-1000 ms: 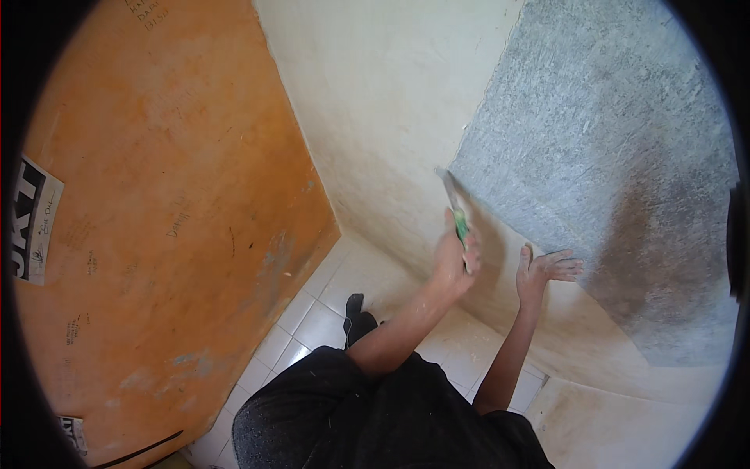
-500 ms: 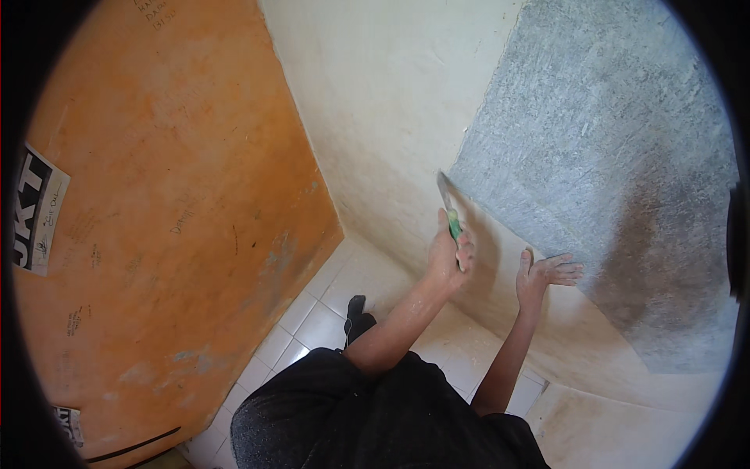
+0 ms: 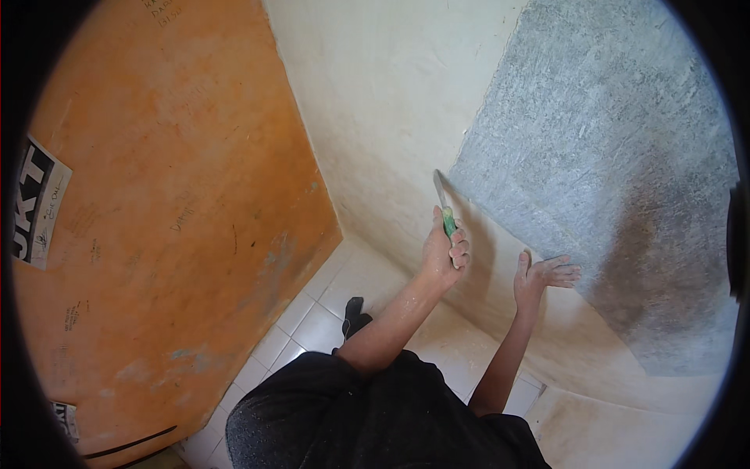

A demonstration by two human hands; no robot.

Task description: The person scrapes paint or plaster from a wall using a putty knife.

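My left hand (image 3: 442,248) is wrapped round the green handle of a knife (image 3: 439,187). Its narrow grey blade points up along the wall, with the tip by the lower left corner of a rough grey patch (image 3: 578,133). Whether the blade touches the wall I cannot tell. To the right, my right hand (image 3: 543,275) lies open against the wall, thumb apart and fingers stretched over the patch's lower edge. Smooth cream coating (image 3: 391,102) borders the patch on its left and below. Pale dust marks both hands and the left forearm.
An orange wall (image 3: 180,203) with handwriting and paper stickers (image 3: 43,205) meets the cream wall in a corner at left. White floor tiles (image 3: 316,328) lie below, where a dark foot (image 3: 355,316) shows beside my left arm. A pale ledge-like surface (image 3: 601,430) is at lower right.
My left hand and the knife have shifted slightly left, and the blade stands a little more upright. My right hand stays in nearly the same place on the wall.
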